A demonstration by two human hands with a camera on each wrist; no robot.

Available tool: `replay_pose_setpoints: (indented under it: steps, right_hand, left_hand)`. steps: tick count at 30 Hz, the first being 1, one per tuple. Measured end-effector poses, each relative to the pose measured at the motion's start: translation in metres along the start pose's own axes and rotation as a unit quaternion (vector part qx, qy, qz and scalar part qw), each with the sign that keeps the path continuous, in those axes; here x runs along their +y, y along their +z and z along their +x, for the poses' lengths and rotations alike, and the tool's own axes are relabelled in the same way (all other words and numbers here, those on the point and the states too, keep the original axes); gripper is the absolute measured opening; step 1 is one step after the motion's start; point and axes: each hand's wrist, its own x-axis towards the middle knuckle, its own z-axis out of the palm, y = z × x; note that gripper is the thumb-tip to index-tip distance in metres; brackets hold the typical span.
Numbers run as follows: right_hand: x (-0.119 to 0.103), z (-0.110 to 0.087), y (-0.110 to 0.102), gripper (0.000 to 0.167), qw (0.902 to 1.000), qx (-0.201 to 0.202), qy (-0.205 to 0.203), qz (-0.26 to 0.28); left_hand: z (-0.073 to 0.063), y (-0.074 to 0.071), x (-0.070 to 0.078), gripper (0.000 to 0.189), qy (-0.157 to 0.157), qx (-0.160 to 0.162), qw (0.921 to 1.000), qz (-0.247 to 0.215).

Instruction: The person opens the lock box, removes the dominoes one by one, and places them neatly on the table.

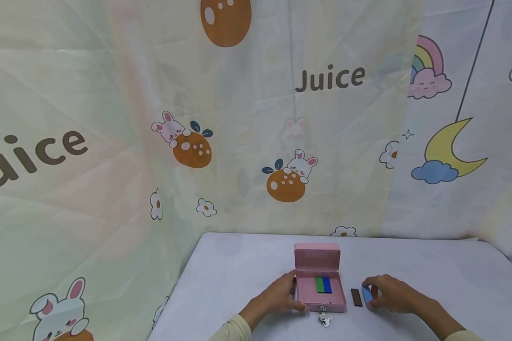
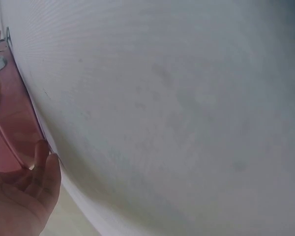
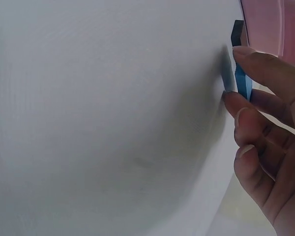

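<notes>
A pink metal cash box (image 1: 321, 307) stands on the table with its lid raised. Inside it, a green block (image 1: 319, 285) and a blue block (image 1: 326, 285) lie side by side. My left hand (image 1: 280, 294) holds the box at its left side, thumb by the front corner and fingers along the wall. To the right of the box, my right hand (image 1: 390, 294) pinches a light blue block (image 3: 243, 83) between thumb and fingers, close over the table. Between box and right hand lies a dark brown block (image 1: 356, 297).
Silver keys (image 1: 325, 319) hang from the lock at the box's front. The table (image 1: 247, 255) has a white cover, and printed cloth (image 1: 239, 94) surrounds it at the back and sides.
</notes>
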Motion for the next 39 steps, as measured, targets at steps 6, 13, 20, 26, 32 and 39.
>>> replay_pose_setpoints:
  steps: [6, 13, 20, 26, 32, 39]
  right_hand:
    - [0.0027, 0.0009, 0.0033, 0.042, 1.0000, 0.004, -0.005, -0.004]
    - [0.0050, 0.0028, 0.0058, 0.043, 0.9999, 0.007, -0.008, -0.012]
    - [0.0064, 0.0029, 0.0064, 0.045, 0.9999, 0.002, -0.007, -0.011]
    - [0.0046, 0.0021, 0.0053, 0.045, 1.0000, 0.004, -0.004, -0.006]
    - [0.0033, 0.0008, 0.0046, 0.045, 1.0000, 0.006, -0.004, -0.004]
    - [0.0017, -0.0007, 0.0039, 0.044, 0.9999, 0.007, -0.003, -0.010]
  left_hand:
    - [-0.0008, -0.0006, 0.0019, 0.094, 0.000, -0.001, 1.0000, 0.002]
    - [0.0004, 0.0005, 0.0020, 0.095, -0.008, 0.001, 0.9999, 0.008]
    - [-0.0002, 0.0011, 0.0020, 0.095, -0.012, 0.000, 0.9999, 0.002]
    - [-0.0007, 0.0014, 0.0019, 0.096, -0.011, 0.001, 0.9999, 0.001]
    - [0.0000, 0.0019, 0.0007, 0.095, -0.010, 0.002, 0.9999, 0.005]
    - [0.0003, 0.0012, 0.0000, 0.096, -0.010, 0.002, 0.9999, 0.008]
